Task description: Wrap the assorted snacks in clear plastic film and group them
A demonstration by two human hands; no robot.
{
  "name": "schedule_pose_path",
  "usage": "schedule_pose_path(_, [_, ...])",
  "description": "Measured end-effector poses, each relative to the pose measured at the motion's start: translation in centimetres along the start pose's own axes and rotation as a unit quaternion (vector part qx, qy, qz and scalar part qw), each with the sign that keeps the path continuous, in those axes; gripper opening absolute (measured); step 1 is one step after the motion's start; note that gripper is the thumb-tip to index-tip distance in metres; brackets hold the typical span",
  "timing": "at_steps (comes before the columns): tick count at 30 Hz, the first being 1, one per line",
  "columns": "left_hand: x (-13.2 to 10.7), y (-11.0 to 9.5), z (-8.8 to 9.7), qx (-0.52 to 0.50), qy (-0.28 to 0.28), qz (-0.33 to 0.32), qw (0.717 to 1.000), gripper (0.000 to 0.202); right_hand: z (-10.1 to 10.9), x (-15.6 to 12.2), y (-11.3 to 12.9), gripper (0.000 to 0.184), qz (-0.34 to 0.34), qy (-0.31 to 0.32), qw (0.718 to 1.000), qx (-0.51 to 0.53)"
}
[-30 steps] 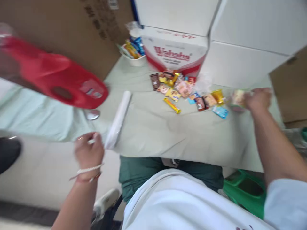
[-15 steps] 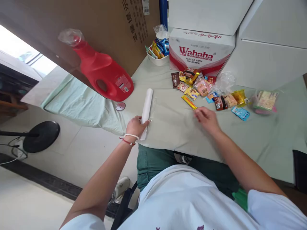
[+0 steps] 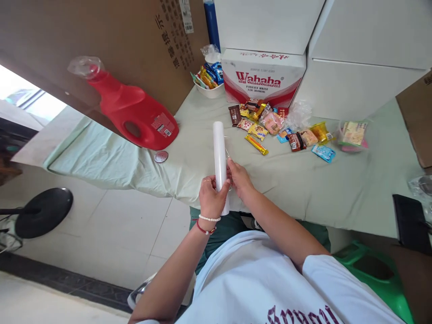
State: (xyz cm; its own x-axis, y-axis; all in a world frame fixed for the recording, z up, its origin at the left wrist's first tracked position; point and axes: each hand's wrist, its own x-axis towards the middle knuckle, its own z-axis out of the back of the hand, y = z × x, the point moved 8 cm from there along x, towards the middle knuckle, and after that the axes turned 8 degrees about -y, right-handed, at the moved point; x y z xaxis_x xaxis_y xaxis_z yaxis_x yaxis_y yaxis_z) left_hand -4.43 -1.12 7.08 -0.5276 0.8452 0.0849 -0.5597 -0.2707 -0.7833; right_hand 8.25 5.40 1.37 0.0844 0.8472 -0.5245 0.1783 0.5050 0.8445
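Observation:
A white roll of thin plastic bags (image 3: 219,153) stands lifted off the pale green table cloth (image 3: 303,180), near the table's front edge. My left hand (image 3: 211,198) is wrapped round its lower end. My right hand (image 3: 238,176) touches the roll's right side, fingers pinching at its loose clear film. Beyond the roll lie several small wrapped snacks (image 3: 270,128) in a loose heap, and a filled clear bag of snacks (image 3: 352,135) sits to their right.
A red detergent jug (image 3: 131,112) lies on its side at the left, a small round lid (image 3: 161,156) beside it. A white bowl of snacks (image 3: 209,83) and a Wahaha carton (image 3: 263,78) stand at the back. A black object (image 3: 410,222) lies at the right edge.
My left hand has picked the roll up from the cloth and turned it upright. My right hand came back from the snacks to the roll's side.

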Motion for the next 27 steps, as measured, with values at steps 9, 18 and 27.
schedule_pose_path(9, [-4.4, 3.3, -5.7, -0.479, 0.142, 0.307, 0.81, 0.045, 4.6, -1.7, 6.8, 0.038, 0.332, -0.039, 0.895, -0.294])
schedule_pose_path(18, [-6.2, -2.6, -9.0, -0.612, 0.291, 0.362, 0.64, 0.053, 1.3, -8.9, 10.4, 0.018, 0.414, 0.122, 0.756, -0.492])
schedule_pose_path(27, [-5.2, -2.7, -7.8, -0.57, 0.328, 0.305, 0.689, 0.049, 11.1, -12.0, 17.9, 0.046, 0.49, -0.057, 0.771, -0.404])
